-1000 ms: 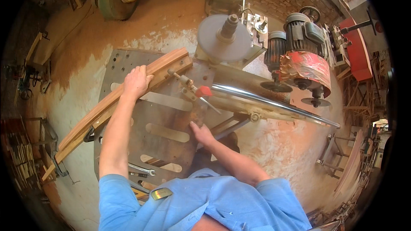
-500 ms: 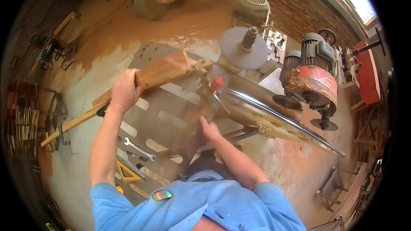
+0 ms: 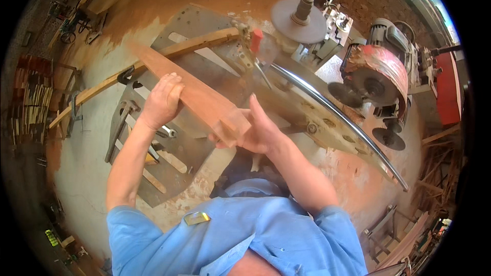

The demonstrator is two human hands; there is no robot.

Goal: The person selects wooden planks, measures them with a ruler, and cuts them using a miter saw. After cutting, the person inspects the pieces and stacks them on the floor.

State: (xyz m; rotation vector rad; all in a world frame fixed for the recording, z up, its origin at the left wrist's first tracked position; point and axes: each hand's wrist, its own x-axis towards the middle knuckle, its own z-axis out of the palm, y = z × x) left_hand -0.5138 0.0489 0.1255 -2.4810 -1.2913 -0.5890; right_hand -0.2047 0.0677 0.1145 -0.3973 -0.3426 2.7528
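Note:
A reddish-brown wooden block [image 3: 197, 86], long and tapered, is held slantwise above the slotted metal machine table. My left hand [image 3: 164, 101] is closed over its middle from the left side. At the near, thicker end, my right hand [image 3: 257, 127] cups the block from below with the thumb raised. Beyond the block, a curved wooden strip [image 3: 204, 41] lies across the table, with a dark clamp [image 3: 125, 75] on it. The block's far tip is slightly blurred.
The slotted table [image 3: 197, 20] carries a wrench [image 3: 168, 132] and another clamp [image 3: 123, 117]. A red knob [image 3: 256, 41] and long steel rail [image 3: 337, 110] stand right of the block. Farther right are a large grey disc [image 3: 291, 24] and a motor unit with saw blades [image 3: 369, 84].
The block has come off the wooden strip toward me, and its thick end has swung round nearer. My right hand, free before, now holds that end. The view has shifted.

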